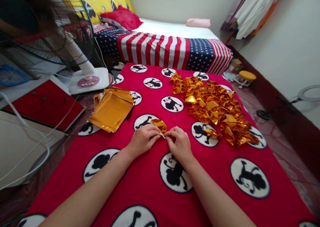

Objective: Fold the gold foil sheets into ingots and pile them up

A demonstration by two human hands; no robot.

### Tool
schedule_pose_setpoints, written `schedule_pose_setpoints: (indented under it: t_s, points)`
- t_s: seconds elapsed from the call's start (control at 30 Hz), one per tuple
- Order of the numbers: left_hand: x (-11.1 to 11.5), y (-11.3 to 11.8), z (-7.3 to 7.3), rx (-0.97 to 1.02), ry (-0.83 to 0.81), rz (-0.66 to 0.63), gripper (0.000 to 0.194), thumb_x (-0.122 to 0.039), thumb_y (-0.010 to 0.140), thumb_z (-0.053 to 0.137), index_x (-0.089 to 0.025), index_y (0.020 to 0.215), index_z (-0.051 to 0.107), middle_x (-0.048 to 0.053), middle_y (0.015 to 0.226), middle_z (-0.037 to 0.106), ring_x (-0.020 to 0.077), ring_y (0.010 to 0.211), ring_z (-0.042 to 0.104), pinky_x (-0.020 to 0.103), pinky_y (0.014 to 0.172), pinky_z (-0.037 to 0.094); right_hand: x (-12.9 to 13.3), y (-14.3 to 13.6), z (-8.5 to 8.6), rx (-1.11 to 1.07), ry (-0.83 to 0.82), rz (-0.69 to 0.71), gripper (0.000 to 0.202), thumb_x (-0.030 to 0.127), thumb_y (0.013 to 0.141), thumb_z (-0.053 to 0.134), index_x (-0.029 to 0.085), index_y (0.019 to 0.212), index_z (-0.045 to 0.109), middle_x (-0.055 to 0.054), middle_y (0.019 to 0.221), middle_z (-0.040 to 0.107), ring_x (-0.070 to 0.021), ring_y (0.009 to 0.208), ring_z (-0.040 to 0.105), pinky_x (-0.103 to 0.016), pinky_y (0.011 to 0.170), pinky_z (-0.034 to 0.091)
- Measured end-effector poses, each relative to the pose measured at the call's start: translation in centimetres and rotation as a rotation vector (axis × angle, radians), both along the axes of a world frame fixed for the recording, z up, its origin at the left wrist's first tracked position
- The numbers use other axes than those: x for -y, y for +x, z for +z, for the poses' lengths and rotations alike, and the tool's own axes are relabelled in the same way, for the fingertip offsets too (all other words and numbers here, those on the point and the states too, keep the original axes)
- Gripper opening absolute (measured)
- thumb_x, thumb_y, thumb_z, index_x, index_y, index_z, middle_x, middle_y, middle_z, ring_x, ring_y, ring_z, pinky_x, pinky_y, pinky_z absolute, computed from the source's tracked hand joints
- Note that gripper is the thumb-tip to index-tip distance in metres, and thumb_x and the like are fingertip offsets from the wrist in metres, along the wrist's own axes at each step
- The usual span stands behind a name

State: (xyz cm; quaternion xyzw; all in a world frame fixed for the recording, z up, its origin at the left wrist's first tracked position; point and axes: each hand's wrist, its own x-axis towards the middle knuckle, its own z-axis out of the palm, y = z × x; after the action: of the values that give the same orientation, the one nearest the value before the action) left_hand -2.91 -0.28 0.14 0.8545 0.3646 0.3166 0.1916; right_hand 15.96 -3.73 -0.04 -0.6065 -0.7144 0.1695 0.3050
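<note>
A small piece of gold foil paper (160, 124), partly folded, is pinched between my two hands over the middle of the red cloth-covered table (160, 110). My left hand (145, 138) grips its left side with closed fingers. On the other side, my right hand (179, 143) pinches the near right edge, where a whitish strip shows. The fingers hide part of the paper. To the left lies a stack of flat gold foil sheets (112, 108). A heap of folded gold foil pieces (212, 103) spreads over the right side, with one single folded piece (212, 133) at its near edge.
A white electric fan (87, 80) stands at the left, beside a red-topped cabinet (45, 103) with a white cable (30, 123) hanging near it. Behind the table is a bed with a flag-patterned cover (160, 50). A yellow stool (247, 75) stands on the floor at right.
</note>
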Motion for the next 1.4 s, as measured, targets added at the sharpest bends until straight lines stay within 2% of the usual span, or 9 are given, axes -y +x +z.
schedule_pose_setpoints:
  t_s: [0.2,0.43,0.7,0.9,1.1,1.4]
  points:
    - [0.3,0.5,-0.3,0.024,-0.035,0.105,0.012,-0.018,0.086,0.060,-0.019,0.078,0.070,0.005,0.092,0.072,0.0185,0.089,0.064,0.035,0.084,0.052,-0.1,0.0,0.0,0.010,-0.006,-0.003,0.012,0.015,0.082,0.062,0.023,0.082,0.071,-0.002,0.087,0.063,-0.0184,0.087,0.057,-0.031,0.074,0.036]
    - [0.6,1.1,-0.1,0.000,-0.032,0.172,0.012,-0.016,0.084,0.059,-0.019,0.074,0.065,0.005,0.088,0.069,0.0190,0.088,0.062,0.035,0.080,0.052,0.0,0.0,0.1,0.018,-0.003,-0.002,0.014,0.014,0.081,0.061,0.024,0.084,0.071,-0.002,0.088,0.063,-0.0188,0.088,0.057,-0.031,0.075,0.036]
    - [0.6,1.7,-0.5,-0.013,-0.002,0.260,0.012,-0.012,0.077,0.062,-0.019,0.069,0.056,0.004,0.083,0.064,0.0198,0.087,0.061,0.035,0.080,0.052,0.0,0.0,0.1,0.023,0.001,0.000,0.014,0.014,0.082,0.059,0.023,0.084,0.070,-0.002,0.088,0.063,-0.0188,0.087,0.056,-0.032,0.075,0.036]
    - [0.7,1.5,-0.2,-0.017,-0.022,0.250,0.011,-0.014,0.080,0.061,-0.019,0.070,0.059,0.004,0.085,0.063,0.0197,0.088,0.060,0.035,0.080,0.051,-0.1,-0.2,0.2,0.026,-0.001,-0.010,0.014,0.016,0.085,0.058,0.023,0.083,0.071,-0.003,0.087,0.064,-0.0189,0.087,0.057,-0.032,0.074,0.036]
    - [0.8,1.4,-0.5,0.032,-0.036,0.218,0.012,-0.024,0.086,0.061,-0.019,0.078,0.068,0.004,0.086,0.064,0.0187,0.087,0.060,0.035,0.080,0.050,-0.1,-0.3,0.3,0.051,0.004,-0.022,0.011,0.018,0.084,0.060,0.023,0.082,0.070,-0.002,0.085,0.064,-0.0190,0.086,0.057,-0.032,0.072,0.035]
    - [0.6,0.9,-0.5,0.059,-0.094,0.143,0.010,-0.023,0.086,0.063,-0.020,0.079,0.071,0.004,0.090,0.065,0.0193,0.090,0.060,0.037,0.083,0.049,-0.2,-0.4,0.2,0.071,-0.006,-0.046,0.007,0.020,0.082,0.064,0.024,0.080,0.070,-0.002,0.085,0.064,-0.0196,0.086,0.057,-0.032,0.074,0.035]
